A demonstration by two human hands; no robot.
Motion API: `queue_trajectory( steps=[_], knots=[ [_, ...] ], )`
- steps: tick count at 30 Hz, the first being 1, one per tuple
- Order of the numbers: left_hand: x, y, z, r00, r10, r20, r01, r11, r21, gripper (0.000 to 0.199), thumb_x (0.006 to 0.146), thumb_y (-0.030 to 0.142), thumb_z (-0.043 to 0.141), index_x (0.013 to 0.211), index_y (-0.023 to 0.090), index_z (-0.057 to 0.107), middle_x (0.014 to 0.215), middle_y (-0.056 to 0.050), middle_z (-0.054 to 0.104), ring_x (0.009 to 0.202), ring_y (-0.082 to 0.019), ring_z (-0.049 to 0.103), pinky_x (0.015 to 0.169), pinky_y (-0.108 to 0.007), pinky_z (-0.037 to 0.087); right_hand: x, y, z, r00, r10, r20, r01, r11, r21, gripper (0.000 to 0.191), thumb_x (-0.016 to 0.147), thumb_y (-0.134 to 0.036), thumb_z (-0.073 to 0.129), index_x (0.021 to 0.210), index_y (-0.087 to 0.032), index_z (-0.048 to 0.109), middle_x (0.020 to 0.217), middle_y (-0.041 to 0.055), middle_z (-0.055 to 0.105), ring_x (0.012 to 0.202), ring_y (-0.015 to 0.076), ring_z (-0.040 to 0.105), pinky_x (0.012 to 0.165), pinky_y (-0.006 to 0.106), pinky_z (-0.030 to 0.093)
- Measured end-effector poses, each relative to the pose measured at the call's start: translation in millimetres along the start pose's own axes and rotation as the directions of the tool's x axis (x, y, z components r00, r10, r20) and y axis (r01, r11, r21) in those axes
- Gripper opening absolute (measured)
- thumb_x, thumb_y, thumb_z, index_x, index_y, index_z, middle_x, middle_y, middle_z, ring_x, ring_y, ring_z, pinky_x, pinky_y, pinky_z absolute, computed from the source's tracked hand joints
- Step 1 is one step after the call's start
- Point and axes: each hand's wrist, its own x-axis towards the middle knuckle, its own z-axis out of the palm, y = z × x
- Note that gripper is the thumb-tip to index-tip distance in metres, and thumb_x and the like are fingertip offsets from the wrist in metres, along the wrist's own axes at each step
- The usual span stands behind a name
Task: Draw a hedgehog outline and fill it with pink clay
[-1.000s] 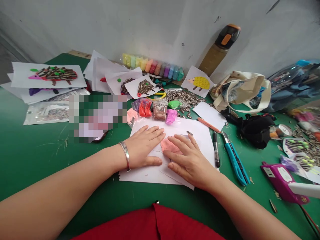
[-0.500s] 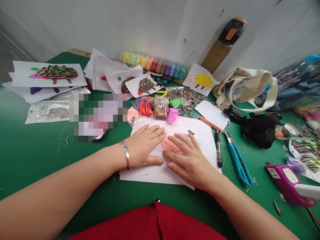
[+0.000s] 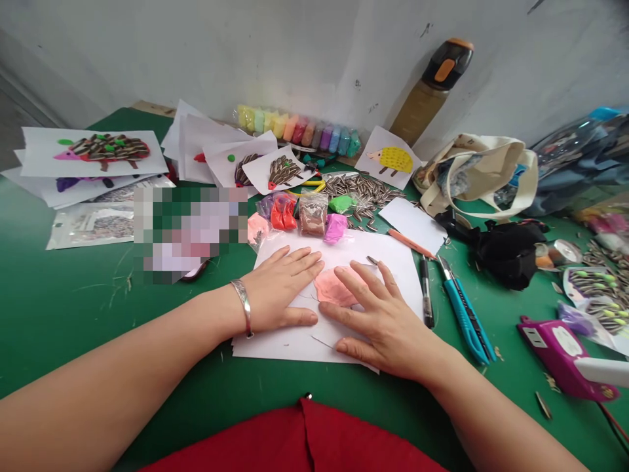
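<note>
A flattened piece of pink modelling clay [image 3: 330, 288] lies on the white paper [image 3: 275, 343] in front of me. My left hand [image 3: 282, 288] rests flat on the sheet to the left of the clay, its fingers stretched out and holding nothing. Over the right part of the clay spreads my right hand [image 3: 373, 311], fingers apart, with fingertips on or just above it; exact contact is hard to tell. Just beyond those fingers a single sunflower seed [image 3: 372, 260] lies on the paper. Thin drawn lines show beside the clay.
Behind the paper sit bagged brown clay [image 3: 313, 215], red clay [image 3: 284, 213] and a pile of sunflower seeds [image 3: 366, 190]. At right lie an orange pencil [image 3: 411, 243], a black pen [image 3: 426, 295] and a blue utility knife [image 3: 466, 314]. Hedgehog pictures [image 3: 98, 152] lie at back left.
My right hand has shifted slightly right and its fingers have spread, so more of the pink clay shows. My left hand stays flat on the paper. The view has shifted slightly.
</note>
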Motion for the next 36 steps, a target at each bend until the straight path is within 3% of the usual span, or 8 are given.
queue_trajectory(
  steps=[5, 19, 36],
  knots=[
    [-0.4, 2.0, -2.7, 1.000, -0.008, 0.002, 0.008, 1.000, 0.008, 0.089, 0.085, 0.066, 0.047, 0.150, 0.014, 0.019, 0.156, -0.014, 0.021, 0.144, -0.029, 0.014, 0.115, -0.046, 0.006, 4.6, -3.6, 1.1, 0.999, 0.030, -0.014, -0.030, 0.999, -0.012, 0.058, 0.089, -0.061, 0.045, 0.140, -0.035, 0.044, 0.158, 0.0099, 0.018, 0.143, 0.0382, 0.015, 0.109, 0.068, 0.006],
    [1.3, 2.6, -3.1, 1.000, -0.004, 0.004, 0.004, 1.000, 0.011, 0.088, 0.083, 0.065, 0.049, 0.149, 0.011, 0.024, 0.156, -0.016, 0.023, 0.144, -0.030, 0.015, 0.115, -0.047, 0.007, 12.3, -12.1, 13.9, 0.995, 0.093, -0.049, -0.097, 0.990, -0.102, 0.062, 0.091, -0.062, 0.038, 0.144, -0.030, 0.040, 0.158, 0.0089, 0.019, 0.143, 0.0376, 0.011, 0.109, 0.068, 0.001],
    [2.0, 4.5, -5.2, 0.999, -0.014, 0.032, 0.015, 1.000, -0.027, 0.086, 0.084, 0.065, 0.048, 0.147, 0.011, 0.027, 0.155, -0.015, 0.025, 0.144, -0.031, 0.014, 0.115, -0.049, 0.007, 22.2, -17.3, 18.4, 0.976, 0.208, -0.069, -0.215, 0.968, -0.129, 0.054, 0.093, -0.055, 0.040, 0.141, -0.031, 0.043, 0.152, 0.0088, 0.035, 0.142, 0.0351, 0.018, 0.111, 0.065, 0.005]
  ],
)
